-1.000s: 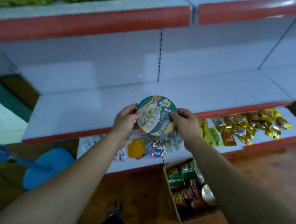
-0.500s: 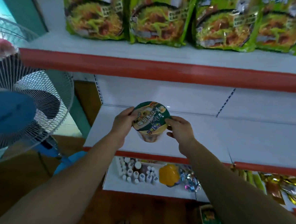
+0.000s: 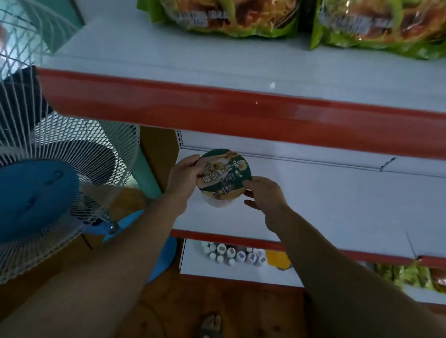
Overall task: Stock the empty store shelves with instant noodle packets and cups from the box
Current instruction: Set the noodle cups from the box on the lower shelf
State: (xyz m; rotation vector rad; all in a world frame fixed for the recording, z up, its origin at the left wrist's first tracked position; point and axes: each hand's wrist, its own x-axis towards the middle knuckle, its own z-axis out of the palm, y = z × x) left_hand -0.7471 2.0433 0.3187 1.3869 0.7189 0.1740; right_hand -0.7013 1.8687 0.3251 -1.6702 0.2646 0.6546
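Observation:
A noodle cup (image 3: 222, 179) with a green printed lid is at the far left end of the white middle shelf (image 3: 332, 210), close to its back wall. My left hand (image 3: 183, 176) grips the cup's left side. My right hand (image 3: 265, 195) pinches the lid's right rim with its fingertips. I cannot tell whether the cup's base touches the shelf. Green noodle packets (image 3: 228, 8) stand in a row on the shelf above. The box is out of view.
The upper shelf's red edge (image 3: 246, 115) overhangs just above my hands. A standing fan (image 3: 30, 187) with a blue hub is close on the left. Small white bottles (image 3: 233, 255) and a yellow tub (image 3: 276, 259) fill the lower shelf. My foot (image 3: 209, 329) is on the wooden floor.
Both hands carried the cup up, left and deeper into the middle shelf, towards its back left corner. The view swung away from the box and rose towards the upper shelf.

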